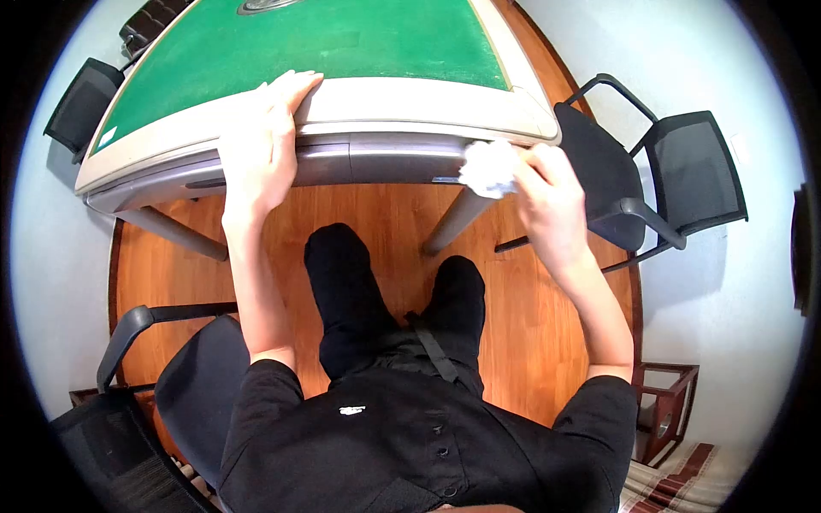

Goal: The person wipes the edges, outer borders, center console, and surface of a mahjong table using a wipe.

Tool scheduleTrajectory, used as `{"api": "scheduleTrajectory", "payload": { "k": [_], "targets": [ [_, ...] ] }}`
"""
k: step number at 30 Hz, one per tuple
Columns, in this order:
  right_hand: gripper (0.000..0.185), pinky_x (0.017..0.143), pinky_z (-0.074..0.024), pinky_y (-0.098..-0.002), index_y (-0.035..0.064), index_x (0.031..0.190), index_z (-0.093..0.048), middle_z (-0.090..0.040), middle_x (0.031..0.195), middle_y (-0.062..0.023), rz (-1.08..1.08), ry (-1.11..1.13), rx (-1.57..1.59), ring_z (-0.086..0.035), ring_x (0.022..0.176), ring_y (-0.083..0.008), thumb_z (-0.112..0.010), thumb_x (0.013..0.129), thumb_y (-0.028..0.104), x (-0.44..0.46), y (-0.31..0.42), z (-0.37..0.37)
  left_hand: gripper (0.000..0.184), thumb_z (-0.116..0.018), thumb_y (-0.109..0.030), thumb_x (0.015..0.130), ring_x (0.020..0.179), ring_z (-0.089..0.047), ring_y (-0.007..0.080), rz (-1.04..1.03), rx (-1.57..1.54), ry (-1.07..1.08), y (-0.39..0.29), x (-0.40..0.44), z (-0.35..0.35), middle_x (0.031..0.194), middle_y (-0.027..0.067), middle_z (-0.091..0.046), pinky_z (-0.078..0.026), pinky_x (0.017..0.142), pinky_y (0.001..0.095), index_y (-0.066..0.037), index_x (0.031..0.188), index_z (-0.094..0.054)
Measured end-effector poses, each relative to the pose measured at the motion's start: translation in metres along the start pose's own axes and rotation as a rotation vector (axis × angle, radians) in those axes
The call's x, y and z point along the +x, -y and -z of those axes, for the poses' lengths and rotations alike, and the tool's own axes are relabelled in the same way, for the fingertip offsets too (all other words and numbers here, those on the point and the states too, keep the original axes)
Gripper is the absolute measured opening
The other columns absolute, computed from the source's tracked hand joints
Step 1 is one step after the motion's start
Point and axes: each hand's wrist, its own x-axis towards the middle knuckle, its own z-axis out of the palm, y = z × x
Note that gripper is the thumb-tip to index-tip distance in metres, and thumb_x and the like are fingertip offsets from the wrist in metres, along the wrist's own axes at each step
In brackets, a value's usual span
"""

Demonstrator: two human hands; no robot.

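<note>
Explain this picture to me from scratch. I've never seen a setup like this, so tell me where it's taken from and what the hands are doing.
There is no machine here, just a person's two bare hands. The single picture comes from a camera worn on the head, looking forward and down; its view is rounded and dark at the corners. The table has a green top with a pale rim. A round piece shows on the green at the upper edge. The left hand rests on the rim. The right hand holds a crumpled white wad by the table's side, perhaps touching it.
</note>
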Motion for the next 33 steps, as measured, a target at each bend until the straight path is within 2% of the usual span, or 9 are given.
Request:
{"api": "scheduleTrajectory", "payload": {
  "k": [4,11,20,24,26,27,30,32,33],
  "targets": [
    [0.041,0.083,-0.0569,-0.0408,-0.0007,0.118,-0.075,-0.065,0.101,-0.0119,-0.099,0.102,0.181,-0.067,0.096,-0.0308,-0.074,0.08,-0.015,-0.009,-0.012,0.01,0.055,-0.028,-0.028,0.115,0.14,-0.065,0.0368,-0.024,0.034,-0.042,0.004,0.0,-0.008,0.145,0.014,-0.072,-0.043,0.124,0.0467,-0.009,0.141,-0.073],
    [0.041,0.084,-0.0578,-0.0404,-0.0019,0.116,-0.074,-0.067,0.101,-0.0137,-0.148,0.113,0.279,-0.069,0.095,-0.0326,-0.074,0.078,-0.015,0.009,0.006,0.006,0.056,-0.03,-0.026,0.11,0.139,-0.067,0.0322,-0.057,0.062,-0.085,0.007,0.002,-0.013,0.14,0.0112,-0.076,-0.046,0.123,0.0454,-0.01,0.137,-0.076],
    [0.032,0.083,-0.0597,-0.0438,-0.0023,0.108,-0.073,-0.069,0.101,-0.0154,-0.003,0.01,0.339,-0.071,0.095,-0.0352,-0.074,0.077,-0.009,0.056,0.073,-0.036,0.056,-0.032,-0.027,0.108,0.135,-0.07,0.0341,-0.009,0.015,-0.117,0.003,0.005,-0.012,0.136,0.0127,-0.078,-0.045,0.125,0.0464,-0.008,0.132,-0.08],
    [0.03,0.082,-0.0608,-0.0416,-0.0024,0.107,-0.073,-0.068,0.101,-0.0127,0.101,-0.115,0.442,-0.07,0.094,-0.0326,-0.073,0.076,-0.002,0.086,0.117,-0.073,0.055,-0.033,-0.026,0.11,0.139,-0.067,0.0343,0.011,-0.012,-0.037,-0.003,0.005,-0.001,0.141,0.0135,-0.076,-0.044,0.125,0.0472,-0.006,0.135,-0.077],
    [0.019,0.079,-0.0605,-0.0377,0.0001,0.096,-0.071,-0.066,0.099,-0.0108,0.112,-0.069,0.362,-0.068,0.092,-0.0263,-0.072,0.078,0.007,0.097,0.135,-0.077,0.055,-0.033,-0.025,0.11,0.141,-0.065,0.0344,0.051,-0.008,0.007,-0.009,0.013,0.007,0.144,0.0138,-0.074,-0.044,0.125,0.0474,-0.005,0.137,-0.076],
    [0.017,0.072,-0.0598,-0.0352,0.0013,0.092,-0.071,-0.064,0.095,-0.0084,0.097,-0.058,0.296,-0.067,0.084,-0.022,-0.072,0.078,0.01,0.1,0.14,-0.075,0.054,-0.033,-0.025,0.111,0.142,-0.064,0.0351,0.072,-0.054,0.039,-0.01,0.014,0.009,0.145,0.0145,-0.073,-0.043,0.126,0.0476,-0.004,0.138,-0.076],
    [0.028,0.065,-0.0589,-0.0399,0.002,0.107,-0.072,-0.065,0.097,-0.0097,-0.026,0.048,0.53,-0.071,0.081,-0.0276,-0.075,0.079,0.006,0.104,0.121,-0.057,0.054,-0.034,-0.026,0.113,0.146,-0.06,0.0389,0.115,-0.08,0.146,-0.014,0.019,0.017,0.152,0.0175,-0.069,-0.04,0.127,0.0477,-0.004,0.143,-0.072],
    [0.03,0.073,-0.0596,-0.0451,0.0034,0.111,-0.074,-0.065,0.098,-0.0114,-0.089,0.097,0.611,-0.073,0.085,-0.0327,-0.079,0.082,0.004,0.105,0.1,-0.035,0.052,-0.036,-0.028,0.115,0.149,-0.057,0.0386,0.275,-0.031,0.245,-0.037,0.028,0.025,0.159,0.0178,-0.063,-0.041,0.126,0.0482,-0.005,0.148,-0.069],
    [0.031,0.075,-0.0596,-0.0468,0.0031,0.111,-0.073,-0.065,0.098,-0.0123,-0.175,0.114,0.68,-0.072,0.089,-0.0343,-0.078,0.081,0.003,0.106,0.093,-0.024,0.052,-0.038,-0.03,0.116,0.152,-0.054,0.0387,0.247,-0.042,0.301,-0.042,0.029,0.028,0.162,0.0182,-0.06,-0.042,0.125,0.0493,-0.005,0.151,-0.066]
  ]
}}
